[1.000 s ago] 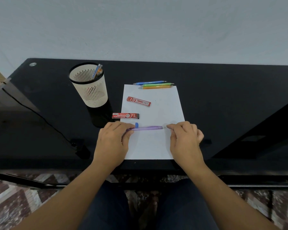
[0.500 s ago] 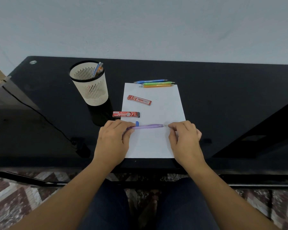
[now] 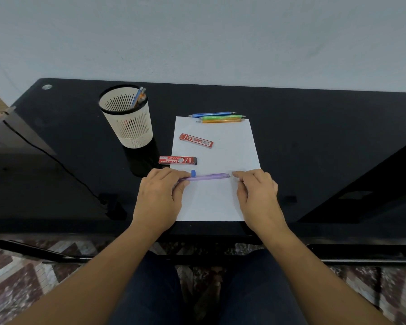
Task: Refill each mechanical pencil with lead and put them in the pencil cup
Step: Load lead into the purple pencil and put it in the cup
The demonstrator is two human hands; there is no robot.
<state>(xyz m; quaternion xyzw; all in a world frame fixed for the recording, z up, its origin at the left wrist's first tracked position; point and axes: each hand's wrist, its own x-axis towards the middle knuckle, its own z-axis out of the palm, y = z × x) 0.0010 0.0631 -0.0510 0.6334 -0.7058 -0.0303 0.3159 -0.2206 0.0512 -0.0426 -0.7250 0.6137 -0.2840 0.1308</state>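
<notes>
Purple pencil (image 3: 209, 177) lies level across the middle of the frame, just above a white sheet of paper (image 3: 220, 202), held between two hands. The left hand (image 3: 161, 198) grips its left end, the fingers (image 3: 174, 175) curled over the barrel and the thumb tucked beneath it. The right hand (image 3: 258, 195) meets the pointed end; its fingers (image 3: 240, 175) are curled, with thumb and forefinger drawn together right at the tip, though I cannot tell whether they pinch the tip, something thin, or nothing. A small blue cap (image 3: 193, 173) shows just above the barrel, beside the left fingertips. Above the left hand a red and black lead box (image 3: 177, 160) lies half on the paper's left edge, and a second red lead box (image 3: 196, 140) lies tilted on the sheet higher up. At the paper's top edge three more pencils lie side by side: blue (image 3: 211, 114), green (image 3: 222, 117) and orange (image 3: 220, 121). In the upper left stands a cream slotted pencil cup (image 3: 129, 127), upright, with a few pencils (image 3: 138, 97) leaning against its right rim. All of this rests on a glossy black table (image 3: 314, 141); a dark cable (image 3: 56, 160) runs across its left part. The person's forearms reach in from the lower corners of the frame.
</notes>
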